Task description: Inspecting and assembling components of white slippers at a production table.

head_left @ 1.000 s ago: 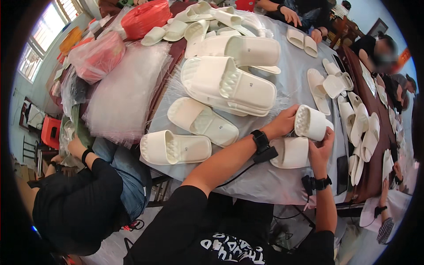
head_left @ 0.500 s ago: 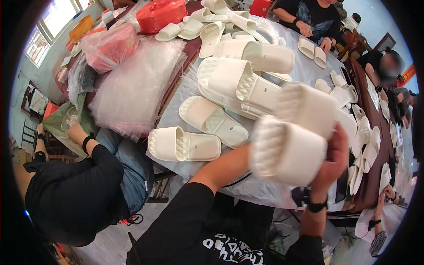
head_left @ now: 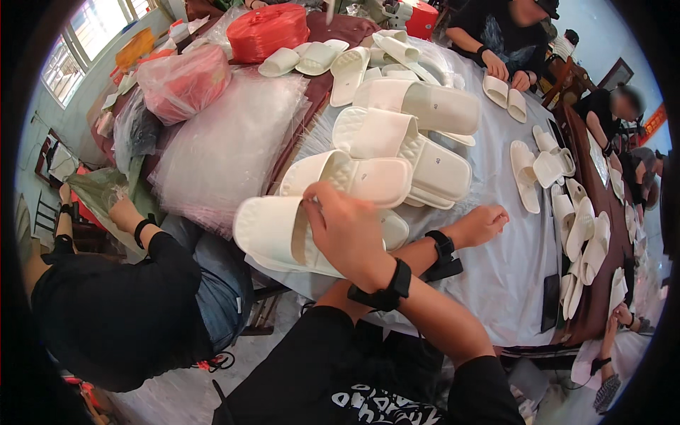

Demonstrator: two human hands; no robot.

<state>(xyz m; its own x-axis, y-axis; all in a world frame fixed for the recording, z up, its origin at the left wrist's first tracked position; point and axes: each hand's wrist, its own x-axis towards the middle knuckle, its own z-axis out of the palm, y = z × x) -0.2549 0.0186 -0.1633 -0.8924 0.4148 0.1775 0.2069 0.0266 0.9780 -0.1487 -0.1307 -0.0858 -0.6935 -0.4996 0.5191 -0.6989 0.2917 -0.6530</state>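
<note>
My right hand [head_left: 347, 230] reaches across to the left, over my left forearm. Its thumb and fingers pinch the strap edge of a white slipper [head_left: 265, 230] at the near left edge of the table. Another white slipper [head_left: 354, 178] lies just beyond, partly behind that hand. My left hand [head_left: 482, 225] is closed in a loose fist over the sheeted table, right of the pile, with nothing visible in it. Stacked white slippers [head_left: 443, 173] lie farther back, and a slipper with its strap facing left [head_left: 446, 106] sits behind them. Part of a slipper below my right hand is covered.
A stack of clear plastic bags [head_left: 219, 142] lies at the left, near a red roll [head_left: 268, 34]. More slippers [head_left: 584, 227] line the right side. A co-worker [head_left: 120, 304] sits at my left, handling a green bag; another person [head_left: 499, 42] is across the table.
My right hand has carried a pair of slippers from the right to the near left of the table. My left hand, hidden behind them before, now shows at the right.
</note>
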